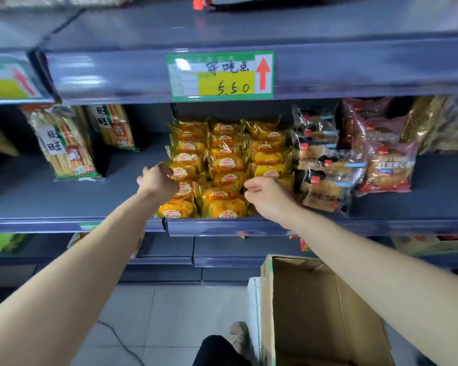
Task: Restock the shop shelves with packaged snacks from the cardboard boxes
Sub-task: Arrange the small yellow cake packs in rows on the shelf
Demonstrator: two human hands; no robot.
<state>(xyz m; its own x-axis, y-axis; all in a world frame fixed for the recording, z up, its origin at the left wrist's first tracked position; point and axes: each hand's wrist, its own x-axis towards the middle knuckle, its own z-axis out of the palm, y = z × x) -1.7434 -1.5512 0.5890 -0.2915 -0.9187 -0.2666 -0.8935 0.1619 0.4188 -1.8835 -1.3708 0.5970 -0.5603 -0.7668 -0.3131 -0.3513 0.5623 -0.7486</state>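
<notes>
grey-blue metal shop shelving fills the view, with a pale tiled floor (169,326) below it. on the middle shelf (64,204) the yellow snack packs (226,165) lie stacked in three columns that run from the back wall to the front lip. the left hand (158,178) is at the left side of that stack, fingers curled in with the thumb over the edge of one pack in the left column, gripping it. the right hand (265,196) hangs over the front right corner of the stack with fingers loosely bent; whether it holds a pack cannot be told. to the left of the stack two tall rice cracker bags (64,143) lean upright, well apart from it. just to the right lie clear bread packs (323,167), and beyond them pink red bean packs (386,165). a green and yellow price label (220,75) with a red arrow and a handwritten 5.50 sits on the edge of the shelf above. the cardboard box (315,299) stands open on the floor at lower right, under the right forearm, showing bare brown walls inside.
</notes>
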